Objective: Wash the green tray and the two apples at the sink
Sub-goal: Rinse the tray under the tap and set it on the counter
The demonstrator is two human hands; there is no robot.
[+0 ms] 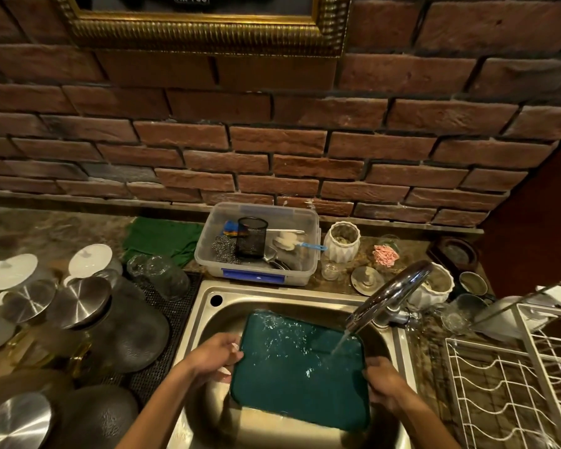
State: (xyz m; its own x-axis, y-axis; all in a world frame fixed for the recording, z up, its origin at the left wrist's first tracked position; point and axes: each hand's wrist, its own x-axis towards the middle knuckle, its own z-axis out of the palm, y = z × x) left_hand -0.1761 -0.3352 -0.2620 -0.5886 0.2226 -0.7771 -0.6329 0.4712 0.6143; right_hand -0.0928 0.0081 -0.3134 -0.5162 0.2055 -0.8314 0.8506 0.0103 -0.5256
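Observation:
The green tray (292,374) is held flat over the steel sink (214,306), wet and glistening. A stream of water from the chrome faucet (391,294) lands on the tray's right part. My left hand (216,354) grips the tray's left edge. My right hand (384,382) grips its right edge. No apples are in view.
A clear plastic bin (259,273) with scrubbers and a black mesh cup stands behind the sink. Steel lids, white lids, upturned glasses (166,275) and dark bowls crowd the left counter. White jars (342,241) sit by the faucet. A white wire dish rack (512,380) fills the right.

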